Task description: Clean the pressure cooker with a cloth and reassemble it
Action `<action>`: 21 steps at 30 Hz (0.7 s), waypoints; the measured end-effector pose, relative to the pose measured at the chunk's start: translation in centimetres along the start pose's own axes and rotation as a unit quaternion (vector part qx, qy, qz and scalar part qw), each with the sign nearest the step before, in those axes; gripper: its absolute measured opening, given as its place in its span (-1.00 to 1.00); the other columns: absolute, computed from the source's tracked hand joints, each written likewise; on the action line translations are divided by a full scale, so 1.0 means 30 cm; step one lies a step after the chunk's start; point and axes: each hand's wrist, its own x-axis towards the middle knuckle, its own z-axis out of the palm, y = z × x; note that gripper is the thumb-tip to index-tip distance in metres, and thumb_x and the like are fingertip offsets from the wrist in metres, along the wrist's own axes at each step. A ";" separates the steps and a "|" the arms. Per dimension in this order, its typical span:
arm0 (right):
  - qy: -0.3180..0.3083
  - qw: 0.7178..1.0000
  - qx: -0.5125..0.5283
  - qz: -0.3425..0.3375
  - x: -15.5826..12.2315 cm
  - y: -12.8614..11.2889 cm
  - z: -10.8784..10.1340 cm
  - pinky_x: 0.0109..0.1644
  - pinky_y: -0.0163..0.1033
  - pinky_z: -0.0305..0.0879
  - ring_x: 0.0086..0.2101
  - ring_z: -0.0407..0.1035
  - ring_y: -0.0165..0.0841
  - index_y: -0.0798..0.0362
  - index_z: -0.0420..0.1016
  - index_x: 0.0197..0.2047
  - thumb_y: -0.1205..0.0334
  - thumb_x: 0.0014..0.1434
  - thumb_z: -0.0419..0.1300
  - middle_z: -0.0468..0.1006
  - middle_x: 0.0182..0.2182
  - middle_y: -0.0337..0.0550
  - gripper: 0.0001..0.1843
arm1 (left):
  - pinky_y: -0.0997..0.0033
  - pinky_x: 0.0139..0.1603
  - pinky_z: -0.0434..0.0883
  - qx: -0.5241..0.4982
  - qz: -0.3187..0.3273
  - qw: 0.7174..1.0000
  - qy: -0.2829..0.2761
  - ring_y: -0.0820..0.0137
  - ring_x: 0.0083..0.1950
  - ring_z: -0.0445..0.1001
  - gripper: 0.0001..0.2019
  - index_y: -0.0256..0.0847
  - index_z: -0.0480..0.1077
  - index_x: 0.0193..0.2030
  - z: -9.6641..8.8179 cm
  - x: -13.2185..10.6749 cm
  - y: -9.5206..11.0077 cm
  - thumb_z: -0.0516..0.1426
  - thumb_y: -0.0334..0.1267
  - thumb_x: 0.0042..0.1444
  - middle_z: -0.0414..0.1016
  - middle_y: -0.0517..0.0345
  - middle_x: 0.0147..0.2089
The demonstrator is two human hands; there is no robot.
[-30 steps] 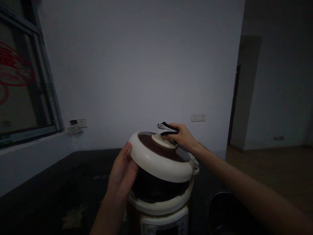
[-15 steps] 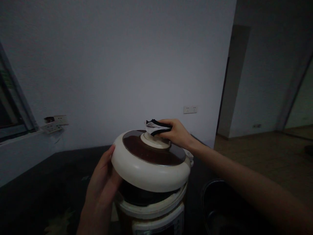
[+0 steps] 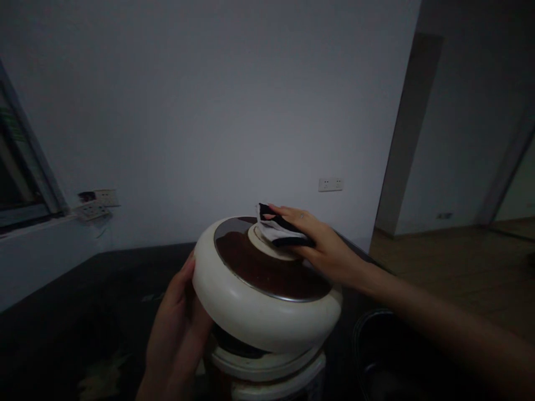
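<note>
A rice cooker (image 3: 267,362) stands in front of me, its white-rimmed lid (image 3: 267,317) raised a little and tilted down to the right. A dark gap shows under the lid at the left. My left hand (image 3: 175,323) is closed on the lid's left edge, with its thumb on the rim and its fingers partly hidden beneath. My right hand (image 3: 321,239) grips a folded black-and-white cloth (image 3: 280,231), which lies against the raised round centre of the lid's brown top.
To the right of the cooker sits a dark pot (image 3: 376,345) on the black countertop (image 3: 137,273). Wall sockets (image 3: 330,184) are set behind, with more sockets (image 3: 94,209) by the window at left. A pale, blurred object (image 3: 102,381) lies at the lower left.
The lid has tipped further down to the right, and the gap at its right front has narrowed. My right hand and the cloth have moved rightward and lower over the lid.
</note>
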 end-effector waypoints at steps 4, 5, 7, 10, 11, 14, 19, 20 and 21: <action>-0.052 0.997 -0.044 -0.019 -0.083 -0.064 0.004 0.44 0.25 -0.30 0.42 -0.28 -0.25 -0.10 0.13 0.39 0.33 0.34 0.04 0.12 0.39 -0.18 -0.42 | 0.44 -0.04 0.55 0.024 0.004 0.999 0.022 0.33 -0.26 0.66 -0.61 -0.25 0.41 0.21 0.007 -0.008 -0.016 0.00 -0.40 0.28 0.67 0.11 -0.32; -0.064 0.996 -0.048 -0.025 -0.109 -0.076 0.007 0.44 0.24 -0.32 0.42 -0.31 -0.26 -0.10 0.10 0.41 0.33 0.34 0.04 0.13 0.39 -0.18 -0.40 | 0.40 -0.01 0.54 0.031 0.003 0.999 0.027 0.29 -0.19 0.66 -0.60 -0.25 0.39 0.22 0.009 -0.011 -0.019 0.00 -0.38 0.28 0.68 0.09 -0.28; -0.091 0.994 -0.046 -0.032 -0.168 -0.088 0.014 0.45 0.17 -0.28 0.41 -0.27 -0.26 -0.10 0.00 0.44 0.31 0.33 0.06 0.11 0.39 -0.16 -0.34 | 0.35 0.03 0.54 0.042 0.004 0.998 0.039 0.25 -0.11 0.64 -0.59 -0.26 0.38 0.24 0.014 -0.018 -0.022 0.00 -0.37 0.28 0.68 0.07 -0.25; -0.111 0.992 -0.037 -0.039 -0.264 -0.083 0.018 0.45 0.08 -0.19 0.39 -0.13 -0.25 -0.11 -0.15 0.48 0.28 0.32 0.06 0.02 0.42 -0.12 -0.26 | 0.32 0.06 0.52 0.047 0.004 0.998 0.046 0.23 -0.04 0.63 -0.59 -0.27 0.38 0.24 0.018 -0.025 -0.022 -0.01 -0.36 0.29 0.67 0.05 -0.21; -0.109 0.992 -0.038 -0.043 -0.292 -0.079 0.017 0.44 0.07 -0.18 0.38 -0.10 -0.24 -0.10 -0.16 0.48 0.27 0.32 0.05 0.00 0.43 -0.11 -0.25 | 0.32 0.07 0.52 0.047 0.003 0.998 0.047 0.23 -0.03 0.62 -0.59 -0.26 0.37 0.24 0.019 -0.026 -0.022 -0.01 -0.36 0.29 0.67 0.04 -0.20; -0.104 0.991 -0.061 -0.058 -0.339 -0.077 0.013 0.44 0.05 -0.18 0.39 -0.12 -0.22 -0.07 -0.15 0.48 0.22 0.31 0.06 -0.04 0.43 -0.07 -0.25 | 0.30 0.10 0.50 0.041 0.006 0.998 0.040 0.23 -0.01 0.61 -0.57 -0.25 0.35 0.27 0.021 -0.024 -0.024 0.00 -0.33 0.29 0.67 0.04 -0.14; -0.141 0.980 -0.100 -0.095 -0.251 -0.145 0.014 0.42 0.11 -0.17 0.41 -0.23 -0.17 -0.09 -0.06 0.47 0.10 0.32 0.09 -0.08 0.44 -0.04 -0.28 | 0.25 0.15 0.46 0.014 -0.008 1.000 -0.010 0.19 0.07 0.57 -0.54 -0.21 0.31 0.31 0.022 -0.021 -0.033 0.02 -0.27 0.28 0.64 0.02 -0.03; -0.159 0.978 -0.103 -0.088 -0.214 -0.166 0.017 0.42 0.12 -0.16 0.41 -0.24 -0.15 -0.10 -0.01 0.45 0.05 0.32 0.11 -0.08 0.44 -0.02 -0.30 | 0.23 0.16 0.46 0.011 -0.011 1.000 -0.021 0.18 0.08 0.56 -0.54 -0.20 0.31 0.31 0.020 -0.021 -0.034 0.03 -0.27 0.28 0.63 0.02 -0.01; -0.174 0.976 -0.103 -0.076 -0.174 -0.187 0.021 0.42 0.12 -0.15 0.41 -0.25 -0.13 -0.09 0.05 0.44 0.00 0.32 0.13 -0.08 0.44 0.01 -0.31 | 0.21 0.17 0.45 0.010 -0.012 0.999 -0.032 0.17 0.09 0.55 -0.53 -0.20 0.30 0.31 0.015 -0.021 -0.034 0.03 -0.26 0.27 0.63 0.01 0.00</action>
